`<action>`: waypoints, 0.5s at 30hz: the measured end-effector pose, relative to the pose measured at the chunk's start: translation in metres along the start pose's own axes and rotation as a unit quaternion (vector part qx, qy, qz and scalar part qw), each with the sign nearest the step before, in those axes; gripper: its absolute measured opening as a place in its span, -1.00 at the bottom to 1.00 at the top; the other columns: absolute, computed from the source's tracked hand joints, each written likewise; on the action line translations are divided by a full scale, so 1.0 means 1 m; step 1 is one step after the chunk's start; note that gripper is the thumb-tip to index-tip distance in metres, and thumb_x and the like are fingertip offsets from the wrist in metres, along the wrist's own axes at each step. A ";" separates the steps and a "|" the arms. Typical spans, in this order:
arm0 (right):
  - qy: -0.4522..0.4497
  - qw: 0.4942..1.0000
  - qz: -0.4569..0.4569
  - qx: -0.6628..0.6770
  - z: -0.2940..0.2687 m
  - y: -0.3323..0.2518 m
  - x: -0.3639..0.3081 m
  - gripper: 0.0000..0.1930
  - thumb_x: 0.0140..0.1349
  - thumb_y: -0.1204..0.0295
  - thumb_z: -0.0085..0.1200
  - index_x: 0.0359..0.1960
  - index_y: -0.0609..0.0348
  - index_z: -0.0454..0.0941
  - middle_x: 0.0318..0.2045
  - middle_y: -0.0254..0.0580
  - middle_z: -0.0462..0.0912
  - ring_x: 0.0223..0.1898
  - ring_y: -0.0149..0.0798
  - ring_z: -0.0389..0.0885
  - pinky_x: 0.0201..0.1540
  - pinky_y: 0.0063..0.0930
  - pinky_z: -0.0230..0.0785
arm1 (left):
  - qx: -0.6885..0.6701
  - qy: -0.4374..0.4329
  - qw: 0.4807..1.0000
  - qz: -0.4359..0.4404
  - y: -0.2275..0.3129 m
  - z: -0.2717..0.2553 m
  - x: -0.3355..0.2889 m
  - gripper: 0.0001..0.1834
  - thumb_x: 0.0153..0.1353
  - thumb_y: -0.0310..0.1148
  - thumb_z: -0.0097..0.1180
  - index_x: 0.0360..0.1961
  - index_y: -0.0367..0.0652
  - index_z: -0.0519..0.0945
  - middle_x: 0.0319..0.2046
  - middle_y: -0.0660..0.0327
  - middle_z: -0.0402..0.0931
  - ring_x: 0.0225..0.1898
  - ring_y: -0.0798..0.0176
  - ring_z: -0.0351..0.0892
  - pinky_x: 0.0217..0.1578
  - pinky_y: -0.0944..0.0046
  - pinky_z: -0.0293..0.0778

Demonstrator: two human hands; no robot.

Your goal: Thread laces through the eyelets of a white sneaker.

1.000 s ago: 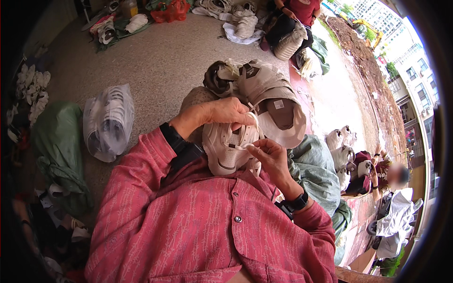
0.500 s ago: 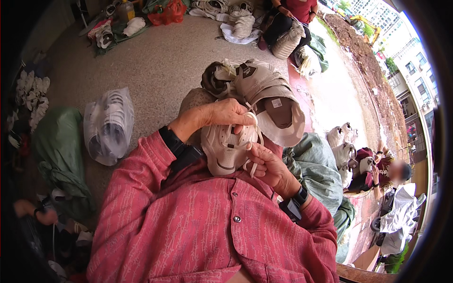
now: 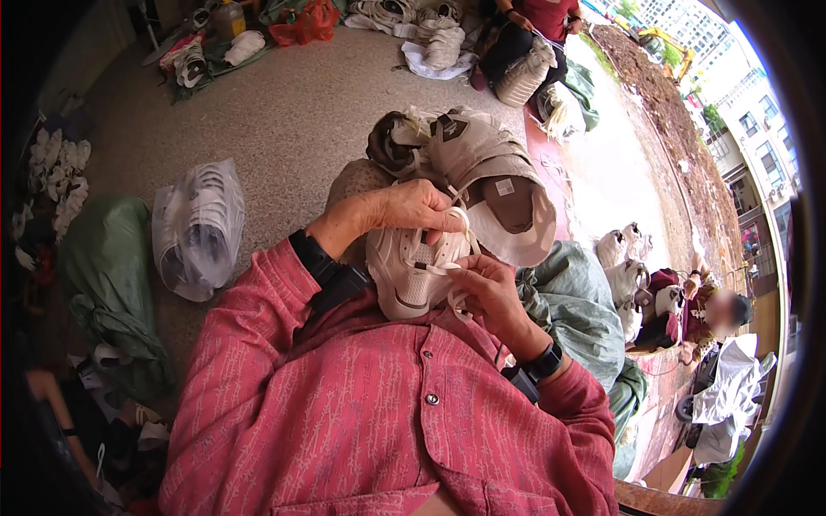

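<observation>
A beige-white sneaker lies against my front, its toe toward me. My left hand is closed at the top of its lacing, thumb and fingers pinching the white shoelace. Lower on the right side, my right hand pinches the same lace beside the eyelets, and a loose length hangs under the fingers. Just beyond the sneaker, a stack of nested beige shoe uppers rests close to my left fingertips; the nearest one turns its brown insole up.
To the left stand a clear plastic bag of shoes and a green sack. A grey-green sack sits by my right arm. Co-workers handle shoes at the far right and right side. A red bag lies at the back.
My right hand has shifted slightly up and left, closer over the eyelets, drawing the lace across the sneaker. My left hand keeps its place. A co-worker's arm at the lower left has moved.
</observation>
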State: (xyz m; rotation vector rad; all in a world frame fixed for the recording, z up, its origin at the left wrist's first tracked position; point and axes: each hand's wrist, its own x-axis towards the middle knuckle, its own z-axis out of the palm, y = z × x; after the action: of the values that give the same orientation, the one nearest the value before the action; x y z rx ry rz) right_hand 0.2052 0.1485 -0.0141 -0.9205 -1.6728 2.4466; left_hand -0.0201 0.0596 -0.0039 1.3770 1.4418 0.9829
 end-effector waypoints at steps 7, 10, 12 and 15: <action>0.092 0.971 -0.100 -0.199 0.001 0.001 0.000 -0.79 0.27 0.37 0.24 -0.23 0.30 0.60 -0.49 -0.45 0.59 -0.57 -0.65 0.42 -0.56 -0.72 0.19 | -0.028 -0.004 1.000 0.008 -0.001 -0.001 0.001 -0.64 0.30 -0.13 0.19 -0.53 -0.16 0.66 -0.68 0.41 0.50 -0.54 0.54 0.40 -0.47 0.43 0.29; 0.091 0.966 -0.098 -0.222 -0.003 0.006 0.004 -0.78 0.29 0.35 0.23 -0.23 0.28 0.61 -0.51 -0.46 0.57 -0.56 -0.65 0.40 -0.55 -0.72 0.19 | -0.018 -0.004 1.000 -0.016 0.000 -0.001 0.002 -0.65 0.30 -0.15 0.18 -0.52 -0.18 0.66 -0.67 0.39 0.51 -0.54 0.53 0.41 -0.45 0.43 0.31; 0.076 0.965 -0.109 -0.225 -0.001 0.007 0.002 -0.78 0.30 0.33 0.21 -0.23 0.27 0.61 -0.53 -0.48 0.54 -0.58 -0.65 0.37 -0.58 -0.71 0.16 | -0.032 0.004 0.999 0.001 -0.004 0.000 0.002 -0.65 0.31 -0.16 0.18 -0.52 -0.19 0.66 -0.63 0.38 0.53 -0.54 0.54 0.41 -0.44 0.43 0.32; 0.007 0.995 -0.061 -0.084 0.003 0.003 -0.001 -0.78 0.36 0.29 0.14 -0.21 0.22 0.57 -0.59 -0.56 0.41 -0.64 -0.66 0.23 -0.65 -0.71 0.02 | -0.063 0.029 0.997 0.022 -0.004 0.003 0.002 -0.66 0.31 -0.16 0.18 -0.50 -0.18 0.66 -0.60 0.38 0.54 -0.55 0.54 0.40 -0.44 0.43 0.34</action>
State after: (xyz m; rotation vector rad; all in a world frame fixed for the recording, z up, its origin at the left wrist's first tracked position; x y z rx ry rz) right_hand 0.2056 0.1448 -0.0152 -0.8214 -1.8924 2.2455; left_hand -0.0186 0.0611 -0.0082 1.3027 1.3732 1.1317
